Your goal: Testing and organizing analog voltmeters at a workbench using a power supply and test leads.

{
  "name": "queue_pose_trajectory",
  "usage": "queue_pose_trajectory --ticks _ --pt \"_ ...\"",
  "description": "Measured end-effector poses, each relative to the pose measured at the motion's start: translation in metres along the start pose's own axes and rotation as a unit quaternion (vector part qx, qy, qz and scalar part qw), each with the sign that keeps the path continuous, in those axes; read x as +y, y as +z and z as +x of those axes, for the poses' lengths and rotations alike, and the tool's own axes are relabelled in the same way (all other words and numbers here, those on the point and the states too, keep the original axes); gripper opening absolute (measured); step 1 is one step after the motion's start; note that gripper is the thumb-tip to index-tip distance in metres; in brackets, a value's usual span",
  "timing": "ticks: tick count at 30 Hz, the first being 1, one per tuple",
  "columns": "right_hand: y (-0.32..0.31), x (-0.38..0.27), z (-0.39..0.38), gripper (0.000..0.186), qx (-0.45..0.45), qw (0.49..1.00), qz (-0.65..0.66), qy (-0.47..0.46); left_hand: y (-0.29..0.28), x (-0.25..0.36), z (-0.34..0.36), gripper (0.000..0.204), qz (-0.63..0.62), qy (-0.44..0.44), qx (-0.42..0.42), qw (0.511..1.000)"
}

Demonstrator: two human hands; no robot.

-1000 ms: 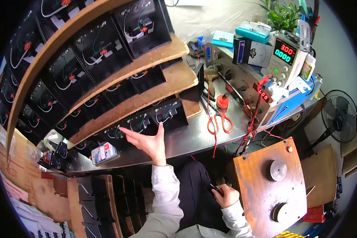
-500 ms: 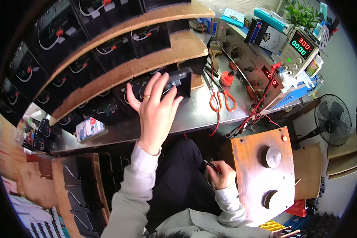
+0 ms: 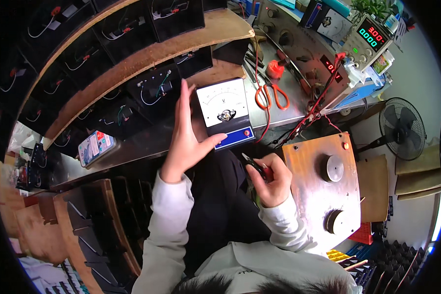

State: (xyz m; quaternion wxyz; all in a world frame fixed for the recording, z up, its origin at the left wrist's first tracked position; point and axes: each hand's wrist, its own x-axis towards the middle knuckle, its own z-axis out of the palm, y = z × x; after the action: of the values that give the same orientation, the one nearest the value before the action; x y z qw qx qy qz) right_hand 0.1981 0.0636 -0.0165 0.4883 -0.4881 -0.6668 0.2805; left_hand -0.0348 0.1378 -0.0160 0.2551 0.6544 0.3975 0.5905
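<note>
My left hand [image 3: 186,142] grips a black panel meter [image 3: 223,113] at the bench's front edge, fingers along its left side and thumb on the blue strip at its bottom. The meter shows a white dial face. My right hand [image 3: 272,179] is closed on a small hand tool with a dark tip [image 3: 248,159] and red-and-black handle, apparently pliers, below the meter. Orange-handled scissors [image 3: 281,100] and a red bottle [image 3: 275,69] lie right of the meter.
Wooden shelves [image 3: 215,27] of black housings fill the left. A phone [image 3: 95,149] lies on the steel bench [image 3: 132,153]. A lit power supply [image 3: 365,44] and red leads are at right, with a wooden-topped fixture [image 3: 304,161] with two metal discs and a fan [image 3: 397,127] below.
My left hand has taken a housing off the lower shelf and turned it so its white dial shows, nearer me. My right hand has risen with its tool toward the bench.
</note>
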Motion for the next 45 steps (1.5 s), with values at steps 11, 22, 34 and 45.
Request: queue_pose_trajectory --ticks 11,22,34,45 --pt "0.04 -0.016 0.028 0.021 -0.031 0.996 -0.064 -0.052 -0.009 -0.022 0.008 0.098 0.001 -0.039 -0.06 0.997" --pt "0.042 0.0 -0.003 0.032 0.012 0.995 0.08 0.06 -0.005 -0.021 0.007 0.095 0.013 -0.028 -0.06 0.998" --pt "-0.048 0.031 -0.002 0.009 0.073 0.981 -0.101 0.151 0.0 0.011 -0.004 0.096 -0.085 -0.108 -0.074 0.988" --pt "-0.022 0.012 0.013 0.016 0.067 0.998 0.01 0.019 0.0 0.011 -0.006 0.097 -0.073 -0.113 -0.074 0.988"
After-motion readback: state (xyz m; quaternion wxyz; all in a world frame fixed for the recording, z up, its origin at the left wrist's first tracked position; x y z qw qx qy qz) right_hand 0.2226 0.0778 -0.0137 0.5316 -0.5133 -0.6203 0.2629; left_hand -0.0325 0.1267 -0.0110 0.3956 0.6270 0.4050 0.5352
